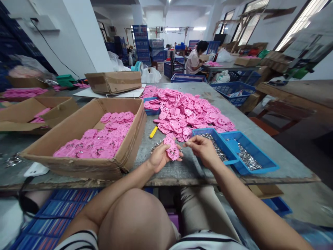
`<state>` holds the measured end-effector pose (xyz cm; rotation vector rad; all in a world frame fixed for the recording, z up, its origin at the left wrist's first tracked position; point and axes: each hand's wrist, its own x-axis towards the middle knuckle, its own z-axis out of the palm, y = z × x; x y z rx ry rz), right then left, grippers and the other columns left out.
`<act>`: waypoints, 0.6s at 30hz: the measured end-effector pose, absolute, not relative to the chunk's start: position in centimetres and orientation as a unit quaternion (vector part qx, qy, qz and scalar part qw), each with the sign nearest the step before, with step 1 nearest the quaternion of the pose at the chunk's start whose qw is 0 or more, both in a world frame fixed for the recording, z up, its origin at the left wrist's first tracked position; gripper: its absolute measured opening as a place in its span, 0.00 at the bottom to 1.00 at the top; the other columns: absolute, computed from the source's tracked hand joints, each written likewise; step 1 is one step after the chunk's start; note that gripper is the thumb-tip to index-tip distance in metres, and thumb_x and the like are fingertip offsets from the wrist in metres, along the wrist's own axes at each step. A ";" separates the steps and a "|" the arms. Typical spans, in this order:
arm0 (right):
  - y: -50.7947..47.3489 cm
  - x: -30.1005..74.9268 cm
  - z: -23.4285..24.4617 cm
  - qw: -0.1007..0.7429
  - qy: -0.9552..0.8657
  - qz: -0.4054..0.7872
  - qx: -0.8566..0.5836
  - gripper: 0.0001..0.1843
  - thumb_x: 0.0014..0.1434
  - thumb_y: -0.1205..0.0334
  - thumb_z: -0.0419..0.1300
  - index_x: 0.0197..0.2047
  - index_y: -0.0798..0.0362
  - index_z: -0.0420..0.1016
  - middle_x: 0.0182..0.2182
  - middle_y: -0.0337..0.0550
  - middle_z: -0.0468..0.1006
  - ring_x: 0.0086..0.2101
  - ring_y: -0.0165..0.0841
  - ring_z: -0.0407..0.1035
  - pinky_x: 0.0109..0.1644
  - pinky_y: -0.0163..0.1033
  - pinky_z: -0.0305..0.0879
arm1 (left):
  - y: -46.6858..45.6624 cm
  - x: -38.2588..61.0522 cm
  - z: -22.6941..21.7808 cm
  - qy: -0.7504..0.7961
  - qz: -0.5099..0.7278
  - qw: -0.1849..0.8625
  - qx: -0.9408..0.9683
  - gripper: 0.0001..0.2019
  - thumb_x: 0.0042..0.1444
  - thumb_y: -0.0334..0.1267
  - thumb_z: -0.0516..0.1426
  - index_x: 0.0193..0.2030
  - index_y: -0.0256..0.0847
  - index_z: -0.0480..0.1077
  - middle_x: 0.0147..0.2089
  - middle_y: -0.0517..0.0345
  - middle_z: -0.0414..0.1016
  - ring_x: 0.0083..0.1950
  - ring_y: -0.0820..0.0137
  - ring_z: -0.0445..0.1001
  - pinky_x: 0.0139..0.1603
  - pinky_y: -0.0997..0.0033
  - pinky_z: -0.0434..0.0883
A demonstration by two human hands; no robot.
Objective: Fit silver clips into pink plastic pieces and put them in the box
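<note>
My left hand (158, 158) grips a pink plastic piece (171, 148) with a scalloped edge and small shiny metal parts on its face. To its right, my right hand (202, 147) has thumb and forefinger pinched together; whatever sits between the tips is too small to name. A large heap of similar pink pieces (189, 109) lies just beyond both hands. Small metal parts (156, 145) are scattered on the table behind my left hand. Beside my right hand stand a blue tray of metal parts (218, 144) and a second blue tray (262, 152), also holding metal parts.
A cardboard box (130, 146) with rows of pink pieces stands at left. A yellow-handled tool (153, 132) lies near the heap. Another open carton (59, 111) is farther left. A person (194, 60) sits at a table in the background. Blue crates (231, 93) stand beyond the table's right edge.
</note>
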<state>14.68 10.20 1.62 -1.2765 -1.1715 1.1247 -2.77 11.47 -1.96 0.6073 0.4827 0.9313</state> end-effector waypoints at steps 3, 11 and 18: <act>9.4 12.4 1.8 0.525 -0.475 0.487 -0.512 0.19 0.34 0.48 0.73 0.19 0.52 0.72 0.17 0.34 0.70 0.17 0.22 0.48 0.20 0.33 0.43 | 11.6 -2.7 -1.9 0.241 0.436 0.823 0.272 0.19 0.56 0.31 0.53 0.56 0.35 0.65 0.38 0.48 0.80 0.39 0.58 0.81 0.44 0.53 0.77; 9.3 11.7 2.0 0.506 -0.457 0.512 -0.522 0.21 0.34 0.47 0.73 0.19 0.52 0.69 0.14 0.33 0.68 0.15 0.21 0.47 0.19 0.33 0.40 | 11.3 -2.6 -0.9 0.258 0.446 0.818 0.255 0.18 0.59 0.30 0.46 0.55 0.35 0.66 0.37 0.48 0.80 0.40 0.59 0.80 0.47 0.51 0.75; 9.3 11.7 2.2 0.481 -0.521 0.458 -0.536 0.18 0.40 0.49 0.71 0.20 0.53 0.70 0.16 0.34 0.70 0.17 0.23 0.54 0.22 0.34 0.53 | 11.3 -2.6 -0.6 0.253 0.437 0.827 0.247 0.17 0.59 0.30 0.47 0.53 0.34 0.67 0.37 0.48 0.80 0.42 0.60 0.80 0.49 0.53 0.74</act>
